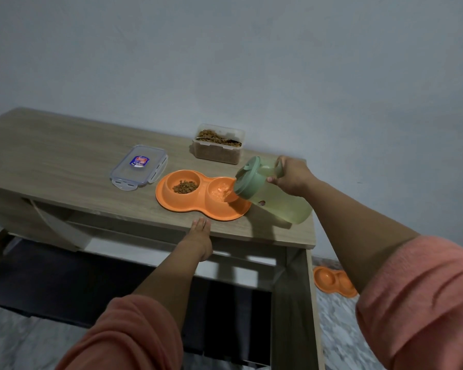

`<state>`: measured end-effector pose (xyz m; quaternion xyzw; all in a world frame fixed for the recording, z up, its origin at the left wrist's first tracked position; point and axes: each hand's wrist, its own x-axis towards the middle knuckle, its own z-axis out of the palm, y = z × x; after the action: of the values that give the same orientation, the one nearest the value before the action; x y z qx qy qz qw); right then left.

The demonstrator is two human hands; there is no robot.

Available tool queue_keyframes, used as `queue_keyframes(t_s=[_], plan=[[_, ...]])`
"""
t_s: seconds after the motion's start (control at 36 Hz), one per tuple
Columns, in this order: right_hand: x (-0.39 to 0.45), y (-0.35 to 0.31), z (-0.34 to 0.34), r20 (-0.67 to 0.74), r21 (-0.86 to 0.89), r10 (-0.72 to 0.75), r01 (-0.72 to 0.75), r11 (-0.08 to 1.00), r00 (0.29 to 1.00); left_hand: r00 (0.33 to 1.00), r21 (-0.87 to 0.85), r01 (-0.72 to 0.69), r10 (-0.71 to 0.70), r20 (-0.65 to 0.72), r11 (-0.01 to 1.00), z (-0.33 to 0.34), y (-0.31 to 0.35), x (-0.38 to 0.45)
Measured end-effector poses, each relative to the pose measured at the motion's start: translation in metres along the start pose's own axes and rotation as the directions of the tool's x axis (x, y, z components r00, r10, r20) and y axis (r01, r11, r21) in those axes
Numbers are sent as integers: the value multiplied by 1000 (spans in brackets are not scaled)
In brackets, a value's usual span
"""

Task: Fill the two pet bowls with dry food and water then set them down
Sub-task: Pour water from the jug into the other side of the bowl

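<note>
An orange double pet bowl [171,202] sits near the front edge of the wooden table [64,156]. Its left cup holds brown dry food [185,187]. Its right cup [219,192] is taking water from a green jug [273,193], tipped with the spout over that cup. My right hand [292,174] grips the jug's handle. My left hand [200,237] rests flat on the table's front edge, just in front of the bowl, holding nothing.
An open clear container of dry food [217,144] with a scoop in it stands at the back by the wall. Its clear lid [139,166] lies left of the bowl. A second orange double bowl [332,281] lies on the floor at the right.
</note>
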<state>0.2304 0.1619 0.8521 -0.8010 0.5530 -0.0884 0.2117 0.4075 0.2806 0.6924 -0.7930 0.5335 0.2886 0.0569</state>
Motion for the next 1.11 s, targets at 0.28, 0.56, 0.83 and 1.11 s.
queue_keyframes(t_s=[0.28,0.56,0.83,1.11], plan=[[-1,2,-3,-21,15,-10,10,1000,1000,1000,-6,0,0,1,1000,-2,2,-3],[-7,9,-3,-56,78,20,-16,997,998,1000,-8,-6,6,-1,1000,-1,2,-3],[-21,38,12,-134,523,210,-111,845,969,1000,-26,-15,15,-3,1000,0,0,-4],[-43,58,40,-159,864,424,-82,496,891,995,-141,-77,67,-75,987,3,-7,-8]])
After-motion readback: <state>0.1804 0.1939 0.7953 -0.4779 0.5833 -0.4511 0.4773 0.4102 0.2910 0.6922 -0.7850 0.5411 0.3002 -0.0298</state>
